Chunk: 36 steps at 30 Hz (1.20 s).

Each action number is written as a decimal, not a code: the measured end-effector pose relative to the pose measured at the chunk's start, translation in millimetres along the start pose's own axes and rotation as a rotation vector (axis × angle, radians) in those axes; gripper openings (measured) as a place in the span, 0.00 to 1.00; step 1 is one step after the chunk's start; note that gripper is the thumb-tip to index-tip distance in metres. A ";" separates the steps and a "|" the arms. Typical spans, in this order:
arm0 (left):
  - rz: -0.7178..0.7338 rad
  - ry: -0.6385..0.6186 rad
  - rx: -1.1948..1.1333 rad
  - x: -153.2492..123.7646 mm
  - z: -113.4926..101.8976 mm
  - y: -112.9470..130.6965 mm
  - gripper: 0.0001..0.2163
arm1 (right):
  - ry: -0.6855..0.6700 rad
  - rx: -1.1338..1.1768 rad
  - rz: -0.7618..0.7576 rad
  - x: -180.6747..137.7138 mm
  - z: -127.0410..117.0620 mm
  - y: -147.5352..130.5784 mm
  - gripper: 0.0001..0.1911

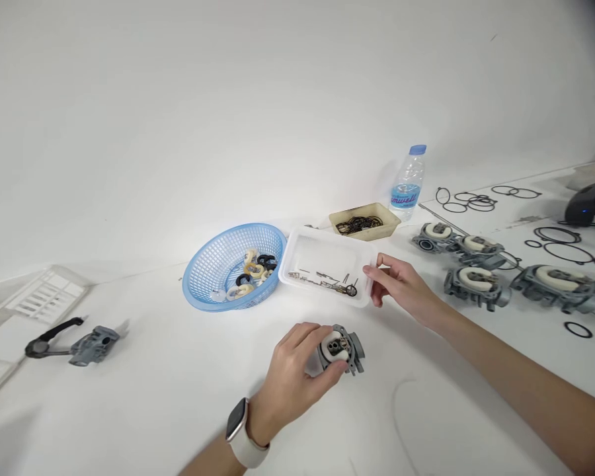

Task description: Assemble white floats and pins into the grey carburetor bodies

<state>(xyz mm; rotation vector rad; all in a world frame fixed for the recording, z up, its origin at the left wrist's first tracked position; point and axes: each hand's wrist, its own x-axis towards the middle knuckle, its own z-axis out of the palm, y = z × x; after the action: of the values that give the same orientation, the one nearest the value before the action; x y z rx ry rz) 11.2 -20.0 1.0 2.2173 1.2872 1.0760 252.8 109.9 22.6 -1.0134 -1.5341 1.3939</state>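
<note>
White counter point(153, 423): it lay beneath your work, its smooth top likely letting light plastic slide.
Blue basket point(208, 268): this stood beyond your left hand point(292, 360), with loose curved pieces point(254, 268) inside; its thin lattice wall looked light and springy, best taken by the rim.
Plastic tray point(322, 254): it sat just to the right of the basket, its end in your right hand point(399, 284); it seemed thin, light and slightly flexible, so the rim gave the surest hold, and a steep tilt could have sent its contents sliding.
Right hand: your thumb was on top of the tray's near corner, the fingers folded behind, closed on it; whether the tray bore on the counter you could not tell.
Left hand: your fingers and thumb were spread only as wide as the part between them, gripping it from above.
Grey metal body point(357, 347): it was at the counter's middle, below the tray; it looked stiff and dense for its size, its outer flange offering firm purchase.
White C-shaped piece point(332, 357): set in the body's top, it seemed light and easily marked, so pressure belonged on the metal.
Small metal parts point(322, 283): scattered along the tray's near side, these looked slim, hard and slippery, suiting a fingertip pinch.
</note>
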 end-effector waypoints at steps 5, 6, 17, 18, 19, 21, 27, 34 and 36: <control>-0.016 -0.020 0.007 -0.7 -0.7 0.0 0.18 | -0.045 0.035 -0.006 -1.4 -0.1 1.3 0.22; -0.015 -0.022 0.008 -0.7 -0.7 -0.3 0.18 | -0.046 0.034 -0.008 -1.5 -0.3 1.3 0.22; -0.005 -0.013 0.021 0.9 -1.5 0.3 0.18 | -0.035 0.024 -0.001 1.3 -2.1 4.0 0.22; -0.006 -0.016 0.021 1.0 -1.5 0.2 0.18 | -0.034 0.023 0.001 1.5 -2.2 4.2 0.22; -0.006 -0.017 0.022 1.1 -1.4 -0.1 0.18 | -0.032 0.020 0.002 1.6 -2.2 4.5 0.22; -0.006 -0.018 0.024 0.7 -1.0 -0.6 0.18 | -0.033 0.017 0.006 1.6 -1.7 4.9 0.22; -0.061 -0.017 -0.051 -0.1 -0.6 1.0 0.17 | -0.052 0.054 -0.002 -3.1 4.9 -0.9 0.23; -0.113 -0.030 -0.149 3.8 -3.2 5.7 0.18 | -0.075 0.125 -0.010 -12.1 10.8 -13.3 0.23; -0.105 -0.026 -0.130 3.9 -2.7 5.4 0.18 | -0.078 0.151 -0.014 -13.0 10.7 -15.1 0.23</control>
<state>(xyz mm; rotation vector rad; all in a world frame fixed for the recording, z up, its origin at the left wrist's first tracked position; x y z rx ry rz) 13.4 -19.7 7.8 2.0386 1.2699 1.0572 246.7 93.1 36.3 -0.8638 -1.4640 1.5306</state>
